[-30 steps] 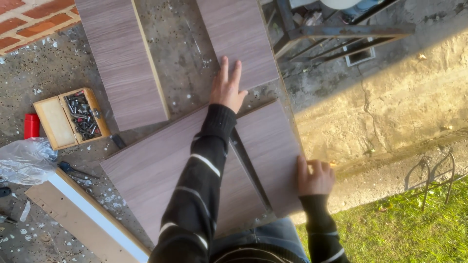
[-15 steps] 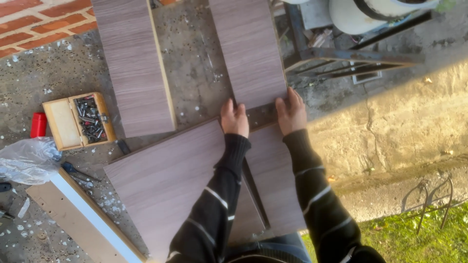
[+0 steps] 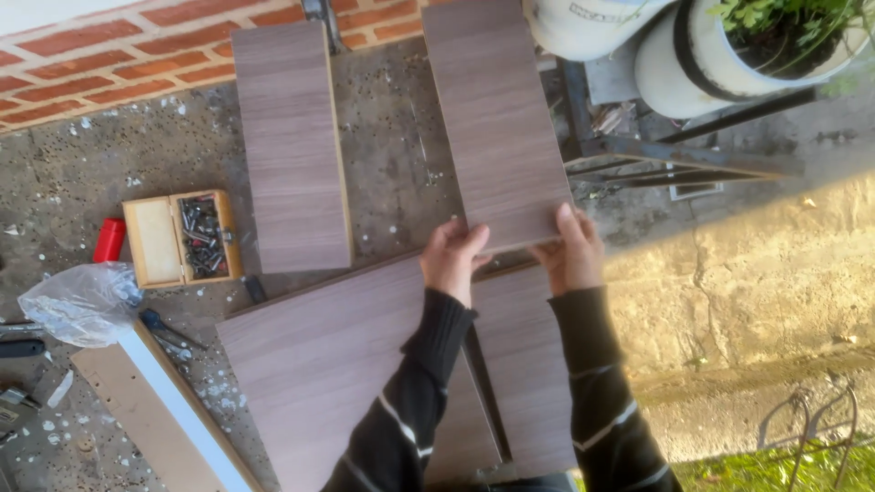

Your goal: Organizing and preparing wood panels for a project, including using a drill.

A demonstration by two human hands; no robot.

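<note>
Soft, even daylight is covering most of the concrete floor (image 3: 392, 155), which is lying in open shade with no hard shadows. To the right of the wood-grain board (image 3: 497, 118), low warm sunlight is striking the ground in a bright yellowish band, slightly washing out its texture. The white planter (image 3: 679, 68) beyond the board is looking a little overexposed. Focus is holding sharp across the frame, with only mild softening towards the corners.

Both arms reach forward in dark striped sleeves, hands side by side and close together. Left hand (image 3: 453, 259) curls its fingers down in a grip, right hand (image 3: 570, 251) likewise, thumb up.
</note>
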